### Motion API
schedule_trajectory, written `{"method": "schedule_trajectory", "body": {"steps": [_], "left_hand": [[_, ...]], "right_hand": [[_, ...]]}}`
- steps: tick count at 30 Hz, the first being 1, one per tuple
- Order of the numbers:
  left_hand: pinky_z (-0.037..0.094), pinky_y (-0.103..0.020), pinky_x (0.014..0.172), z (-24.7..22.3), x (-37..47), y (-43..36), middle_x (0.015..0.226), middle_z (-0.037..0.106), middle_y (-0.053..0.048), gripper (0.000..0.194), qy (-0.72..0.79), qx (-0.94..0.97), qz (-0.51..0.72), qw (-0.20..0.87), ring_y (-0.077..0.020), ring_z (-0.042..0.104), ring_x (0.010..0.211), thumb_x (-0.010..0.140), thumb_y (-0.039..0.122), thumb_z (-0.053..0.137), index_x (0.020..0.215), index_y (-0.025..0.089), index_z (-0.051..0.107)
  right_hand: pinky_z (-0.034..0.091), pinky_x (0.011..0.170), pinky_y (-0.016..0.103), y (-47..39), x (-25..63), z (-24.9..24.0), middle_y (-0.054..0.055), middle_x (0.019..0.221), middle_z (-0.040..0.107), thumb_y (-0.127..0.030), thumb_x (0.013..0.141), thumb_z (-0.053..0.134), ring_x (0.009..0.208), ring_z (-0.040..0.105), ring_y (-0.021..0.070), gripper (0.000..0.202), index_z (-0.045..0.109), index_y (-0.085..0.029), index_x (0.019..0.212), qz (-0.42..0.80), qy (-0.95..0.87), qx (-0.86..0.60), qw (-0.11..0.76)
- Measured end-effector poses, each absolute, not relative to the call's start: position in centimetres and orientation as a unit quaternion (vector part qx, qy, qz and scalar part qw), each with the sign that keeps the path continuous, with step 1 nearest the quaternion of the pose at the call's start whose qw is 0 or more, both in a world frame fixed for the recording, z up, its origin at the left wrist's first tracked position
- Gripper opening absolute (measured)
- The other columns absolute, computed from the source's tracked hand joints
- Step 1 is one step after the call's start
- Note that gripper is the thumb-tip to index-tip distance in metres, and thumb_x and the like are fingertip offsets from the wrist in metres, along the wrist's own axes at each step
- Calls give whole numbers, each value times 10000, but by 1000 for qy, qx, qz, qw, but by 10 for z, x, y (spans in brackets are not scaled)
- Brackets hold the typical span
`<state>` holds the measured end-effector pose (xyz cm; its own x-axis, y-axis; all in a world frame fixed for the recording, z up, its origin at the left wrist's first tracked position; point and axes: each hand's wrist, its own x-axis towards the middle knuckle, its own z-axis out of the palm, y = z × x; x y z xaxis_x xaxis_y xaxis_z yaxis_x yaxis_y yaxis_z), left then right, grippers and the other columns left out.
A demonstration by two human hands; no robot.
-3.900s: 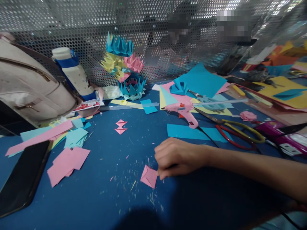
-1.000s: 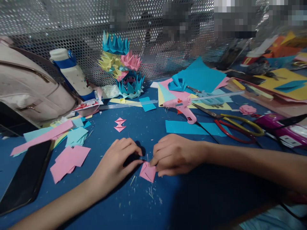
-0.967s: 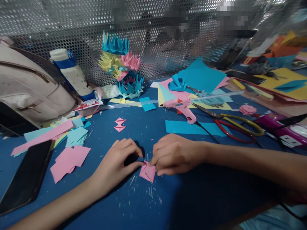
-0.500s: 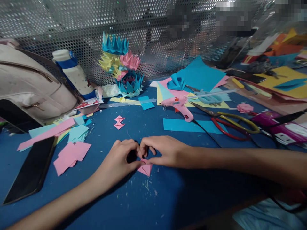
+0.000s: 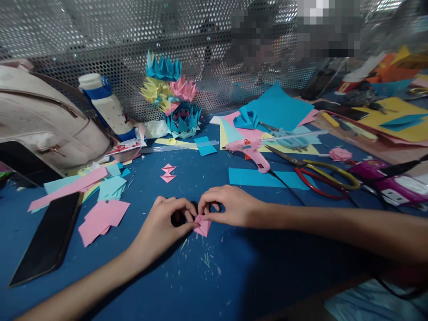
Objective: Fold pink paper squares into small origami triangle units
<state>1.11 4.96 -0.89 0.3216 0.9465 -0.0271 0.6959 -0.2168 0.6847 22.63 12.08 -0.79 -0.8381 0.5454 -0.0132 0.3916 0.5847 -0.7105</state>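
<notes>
Between my two hands is a small folded piece of pink paper [image 5: 203, 226], close above or on the blue table [image 5: 227, 276]. My left hand [image 5: 169, 218] pinches its left edge between thumb and fingers. From the upper right, my right hand [image 5: 229, 204] pinches the top of the same paper, partly hiding it. Beyond my hands, two small folded pink pieces [image 5: 168, 173] lie one behind the other. Off to the left rests a pile of pink paper squares [image 5: 103, 219], with light blue squares [image 5: 113, 188] behind it.
A pink glue gun [image 5: 250, 149], scissors [image 5: 310, 171] and a blue paper strip [image 5: 267, 177] lie at right. Paper flowers [image 5: 182, 118] and a bottle [image 5: 109, 107] stand before a perforated metal screen [image 5: 107, 26]. At left are a phone [image 5: 47, 238] and a backpack [image 5: 43, 116].
Both hands have shifted slightly away from me with the pink paper, which has turned a little. The fingers still pinch it. The whole view has moved slightly.
</notes>
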Motion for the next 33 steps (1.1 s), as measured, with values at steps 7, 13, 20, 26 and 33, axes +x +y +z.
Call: {"method": "schedule_trajectory", "body": {"steps": [7, 13, 20, 26, 33], "left_hand": [[338, -333, 768, -13, 10, 51, 781, 716, 43, 89, 537, 761, 225, 286, -164, 576, 736, 875, 286, 697, 810, 232, 670], [331, -323, 756, -17, 8, 49, 822, 708, 46, 94, 519, 774, 245, 266, -150, 564, 724, 883, 265, 722, 823, 226, 662], [294, -329, 760, -14, 3, 44, 869, 704, 50, 88, 484, 797, 257, 254, -146, 591, 780, 942, 197, 651, 863, 233, 659], [313, -339, 824, -15, 2, 42, 921, 710, 47, 124, 437, 824, 269, 241, -140, 608, 855, 984, 178, 596, 984, 267, 681], [289, -354, 860, -18, 2, 39, 861, 689, 20, 295, 381, 874, 279, 117, -137, 566, 788, 1077, 205, 398, 1027, 252, 685]], "right_hand": [[410, 637, 210, 129, 232, -4, 2, 850, 712, -275, 856, 694, 709, 592, 102, 137, 726, -171, 939, 440, -864, -230, 87], [402, 645, 203, 126, 230, 0, -8, 821, 669, -133, 828, 683, 715, 575, 96, 75, 719, -166, 885, 392, -885, -232, 97], [400, 662, 221, 120, 232, -10, 0, 787, 654, -206, 871, 677, 753, 573, 116, 65, 695, -164, 824, 320, -913, -207, 147], [438, 700, 238, 119, 235, -19, 15, 850, 702, -207, 899, 651, 803, 608, 127, 92, 741, -195, 885, 308, -912, -165, 217], [372, 629, 266, 128, 244, -17, -25, 991, 707, -203, 963, 581, 817, 588, 114, 139, 706, -242, 1009, 178, -964, -67, 188]]}}
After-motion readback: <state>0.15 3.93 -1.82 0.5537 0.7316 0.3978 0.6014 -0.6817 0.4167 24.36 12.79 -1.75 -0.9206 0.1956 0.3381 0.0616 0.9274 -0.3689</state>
